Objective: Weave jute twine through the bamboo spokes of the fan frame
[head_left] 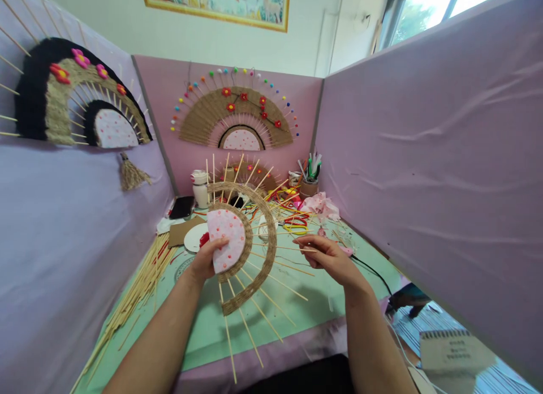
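A half-round fan frame (268,252) of thin sticks, with two bands of woven twine, stands tilted before me. Its core is a half disc covered in pale pink cloth with red dots. My left hand (206,259) is closed on the flat edge of this core, thumb on the cloth and fingers hidden behind. On the right side of the fan, my right hand (322,255) is pinched around one stick (285,247) near its outer end. Other sticks fan out below that hand, untouched.
Bundled loose sticks (127,303) lie along the left of the green table (305,312). Behind the fan are a white plate (194,237), a phone (181,208), yellow-handled scissors (297,230), a pot of tools (309,187) and a pink glue gun (347,251) with cable. Finished fans (250,108) hang on partitions.
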`<state>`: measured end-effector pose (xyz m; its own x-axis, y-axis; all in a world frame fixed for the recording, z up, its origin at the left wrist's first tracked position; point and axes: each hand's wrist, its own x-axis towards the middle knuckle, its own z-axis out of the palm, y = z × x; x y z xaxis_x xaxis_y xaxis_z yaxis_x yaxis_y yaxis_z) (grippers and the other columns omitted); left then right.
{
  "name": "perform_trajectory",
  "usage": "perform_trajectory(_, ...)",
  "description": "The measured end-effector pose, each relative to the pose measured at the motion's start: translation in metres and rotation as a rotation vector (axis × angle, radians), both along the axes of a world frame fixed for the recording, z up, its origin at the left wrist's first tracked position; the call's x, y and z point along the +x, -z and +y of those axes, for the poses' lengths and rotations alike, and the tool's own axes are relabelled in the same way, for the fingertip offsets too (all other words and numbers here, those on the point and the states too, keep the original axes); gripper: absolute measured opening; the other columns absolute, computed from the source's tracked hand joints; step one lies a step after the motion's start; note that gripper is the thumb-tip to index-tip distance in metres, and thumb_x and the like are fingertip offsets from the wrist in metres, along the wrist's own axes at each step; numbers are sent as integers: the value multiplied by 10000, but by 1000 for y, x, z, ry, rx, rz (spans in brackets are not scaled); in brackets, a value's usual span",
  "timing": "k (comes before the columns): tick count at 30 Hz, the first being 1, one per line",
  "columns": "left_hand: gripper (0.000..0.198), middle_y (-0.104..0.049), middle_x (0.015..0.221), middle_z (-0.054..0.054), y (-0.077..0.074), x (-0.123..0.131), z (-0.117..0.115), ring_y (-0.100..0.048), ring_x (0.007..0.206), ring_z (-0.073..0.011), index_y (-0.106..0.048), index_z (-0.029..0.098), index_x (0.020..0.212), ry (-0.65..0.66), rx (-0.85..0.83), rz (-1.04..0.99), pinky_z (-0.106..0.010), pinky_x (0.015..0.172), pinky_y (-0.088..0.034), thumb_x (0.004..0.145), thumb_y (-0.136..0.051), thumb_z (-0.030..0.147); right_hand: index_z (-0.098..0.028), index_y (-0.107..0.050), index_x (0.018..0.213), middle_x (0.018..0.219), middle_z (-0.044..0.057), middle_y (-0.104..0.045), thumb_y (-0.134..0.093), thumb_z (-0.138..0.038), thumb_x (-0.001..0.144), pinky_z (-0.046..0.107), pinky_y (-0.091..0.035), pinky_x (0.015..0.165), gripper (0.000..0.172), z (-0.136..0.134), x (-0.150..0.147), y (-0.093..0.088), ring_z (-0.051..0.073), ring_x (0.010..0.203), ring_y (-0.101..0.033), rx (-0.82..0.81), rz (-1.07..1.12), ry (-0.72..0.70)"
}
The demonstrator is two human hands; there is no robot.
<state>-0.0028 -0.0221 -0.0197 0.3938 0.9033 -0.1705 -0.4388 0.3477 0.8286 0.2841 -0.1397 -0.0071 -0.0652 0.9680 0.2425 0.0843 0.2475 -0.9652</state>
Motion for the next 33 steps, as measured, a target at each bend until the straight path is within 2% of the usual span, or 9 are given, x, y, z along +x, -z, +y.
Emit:
perform_trajectory(2,371,-742,788,-135,-1,-1,0,-710,683,-269,-666,91,1044,-7,11,18,-329,623,-585,676,-622,87,-218,-662,1092,781,20,-545,-582,-336,845,222,-347,506,285,-6,7,-4,95,588,-426,64,-165,8)
perform_trajectory(6,403,-741,817,-155,-4,-2,-1,-709,684,-276,-661,63,1065,-28,34,65,-331,623,-585,663,-645,84,-241,-669,1089,919,65,-591,-514,-288,887,289,-439,704,259,-16,13,-12,164,801,-533,197,-465,85)
perform_trajectory(10,408,-743,798,-127,-5,-1,0,-704,642,-244,-653,79,1068,-56,49,76,-295,577,-577,661,-657,94,-245,-654,1116,961,76,-593,-482,-275,902,313,-446,730,276,-22,8,-18,172,795,-544,254,-580,215)
perform_trajectory(16,242,-738,741,-112,-7,0,1,-698,616,-233,-675,93,917,-129,61,49,-282,559,-577,678,-649,119,-212,-655,1036,873,70,-631,-546,-325,871,305,-448,670,227,-21,-1,-21,180,739,-557,300,-435,408)
perform_trajectory(19,197,-733,715,-109,-7,0,1,-699,623,-237,-671,96,881,-170,43,3,-307,604,-587,690,-627,119,-207,-673,958,851,63,-641,-553,-334,861,292,-443,634,199,-16,-1,-17,170,713,-551,289,-312,379)
perform_trajectory(23,254,-732,711,-89,-7,2,-1,-702,633,-230,-657,109,958,-182,24,-66,-327,652,-591,710,-599,120,-222,-685,1002,818,44,-627,-548,-337,857,276,-434,583,230,-8,-4,-8,143,655,-523,257,-128,316)
perform_trajectory(28,410,-743,808,-96,-5,5,-3,-710,709,-228,-600,116,1152,-128,8,-126,-356,749,-580,742,-586,138,-258,-668,1114,932,50,-646,-592,-346,829,311,-475,710,308,1,-16,1,172,793,-569,264,-64,313)
perform_trajectory(33,376,-743,812,-95,-5,7,-4,-707,691,-208,-602,96,1134,-158,-19,-161,-348,760,-580,760,-578,122,-266,-690,1089,959,65,-662,-550,-316,873,360,-465,821,262,9,-31,7,202,882,-577,352,-130,292)
